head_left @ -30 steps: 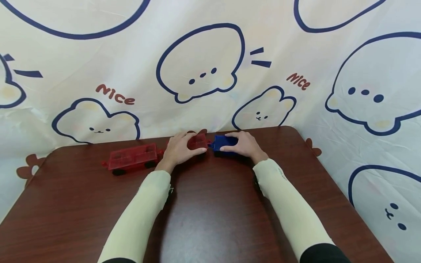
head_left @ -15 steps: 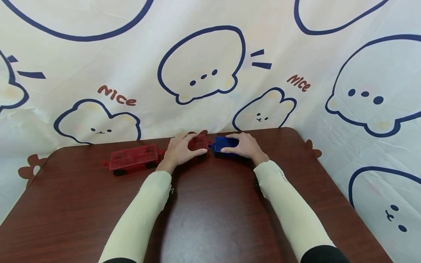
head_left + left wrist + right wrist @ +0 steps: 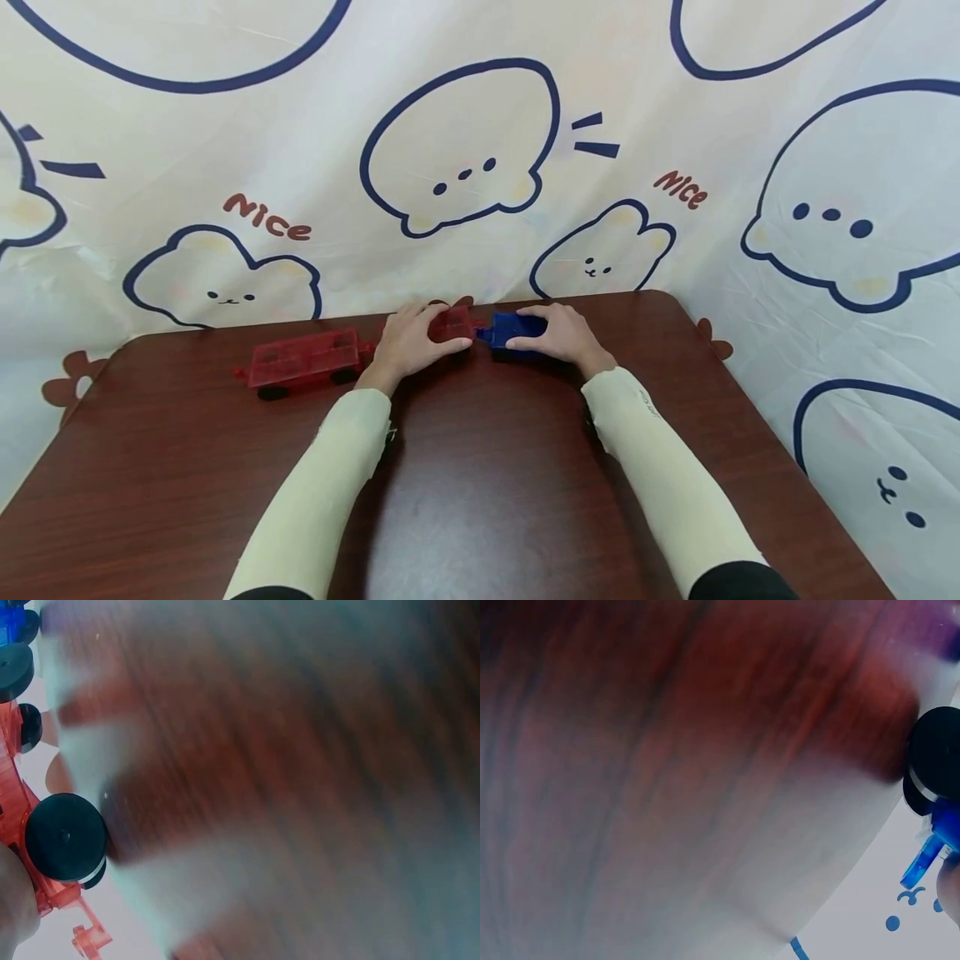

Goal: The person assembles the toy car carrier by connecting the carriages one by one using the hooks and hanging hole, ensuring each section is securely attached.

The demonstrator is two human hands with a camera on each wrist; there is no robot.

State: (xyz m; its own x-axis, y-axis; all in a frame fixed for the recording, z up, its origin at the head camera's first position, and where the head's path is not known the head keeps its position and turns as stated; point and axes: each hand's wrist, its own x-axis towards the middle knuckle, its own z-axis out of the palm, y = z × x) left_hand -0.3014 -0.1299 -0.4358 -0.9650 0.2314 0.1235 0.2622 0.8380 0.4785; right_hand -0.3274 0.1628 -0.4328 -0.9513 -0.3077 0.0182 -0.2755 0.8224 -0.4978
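Note:
At the far side of the table my left hand [image 3: 407,340] grips a red see-through toy train wagon [image 3: 452,325], with thumb and fingers on either side of it. My right hand [image 3: 562,337] holds a blue toy train wagon [image 3: 517,327] by its sides, just to the right. The red wagon's coupling and the blue wagon's coupling [image 3: 484,334] meet in the gap between them. In the left wrist view, black wheels [image 3: 66,837] and a rear hook [image 3: 91,937] show on the red wagon. The right wrist view shows the blue wagon's rear hook [image 3: 922,860].
A longer red toy wagon [image 3: 303,362] with black wheels stands to the left of my left hand. The dark brown table [image 3: 465,475] stretches toward me. A white printed cloth [image 3: 337,275] hangs right behind the table's far edge.
My right hand and the blue wagon have shifted very slightly to the right. My left hand keeps its hold on the red wagon, and the longer red wagon stays in place.

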